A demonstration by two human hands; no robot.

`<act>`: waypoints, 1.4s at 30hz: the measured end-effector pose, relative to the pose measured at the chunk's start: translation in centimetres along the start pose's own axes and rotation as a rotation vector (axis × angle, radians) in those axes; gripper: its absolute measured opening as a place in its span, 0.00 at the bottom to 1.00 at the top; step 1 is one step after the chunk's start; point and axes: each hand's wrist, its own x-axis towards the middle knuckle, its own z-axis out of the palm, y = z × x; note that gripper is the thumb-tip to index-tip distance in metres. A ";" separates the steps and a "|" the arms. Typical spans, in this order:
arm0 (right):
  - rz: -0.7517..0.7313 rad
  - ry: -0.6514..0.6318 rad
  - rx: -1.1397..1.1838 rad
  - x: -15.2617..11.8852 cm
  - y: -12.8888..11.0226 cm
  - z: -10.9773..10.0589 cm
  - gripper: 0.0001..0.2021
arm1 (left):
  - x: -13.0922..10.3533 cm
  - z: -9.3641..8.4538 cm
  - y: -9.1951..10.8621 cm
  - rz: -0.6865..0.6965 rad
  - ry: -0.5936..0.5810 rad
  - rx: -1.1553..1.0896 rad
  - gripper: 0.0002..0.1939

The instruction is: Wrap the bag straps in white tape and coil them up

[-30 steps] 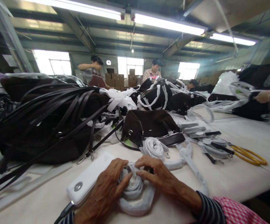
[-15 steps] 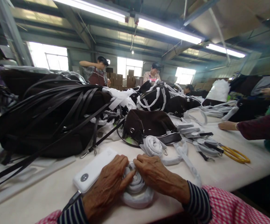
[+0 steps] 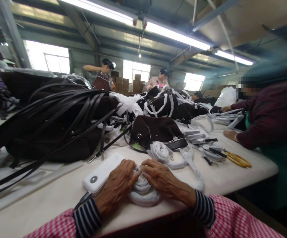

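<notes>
Between my hands, near the table's front edge, is a strap wrapped in white padding (image 3: 144,197), coiled into a roll. My left hand (image 3: 118,181) curls round its left side, thumb pressed on top. From the right, my right hand (image 3: 161,180) grips the same coil, fingertips close to those of the left. Just beyond lies another white wrapped coil (image 3: 160,150) with a metal clip, against a dark brown bag (image 3: 155,130). A white power bank (image 3: 103,173) with a cable lies beside my left hand.
Black bags with long dark straps (image 3: 59,132) are heaped on the left. Wrapped straps (image 3: 207,145) and yellow-handled scissors (image 3: 237,159) lie to the right. A co-worker in a dark red sleeve (image 3: 264,122) leans on the table's right side. More people stand behind the pile.
My view has shifted slightly to the right, bringing the co-worker's head and body into sight. Both hands stay on the coil, with the fingers slightly repositioned.
</notes>
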 end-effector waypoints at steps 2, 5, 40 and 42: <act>0.003 -0.008 0.031 -0.2 -0.1 -0.5 0.10 | -0.1 -0.2 -0.1 0.058 0.010 0.018 0.08; 0.029 0.079 0.061 -1.8 -1.0 -1.7 0.11 | -0.3 -0.2 -0.2 0.153 0.022 0.063 0.06; -0.117 0.086 -0.137 -0.6 -1.1 1.3 0.19 | -1.6 -2.6 -0.1 0.233 0.074 -0.230 0.14; -0.155 0.023 -0.102 -1.0 -0.6 0.1 0.18 | -2.8 -2.7 -0.1 0.196 0.050 -0.321 0.14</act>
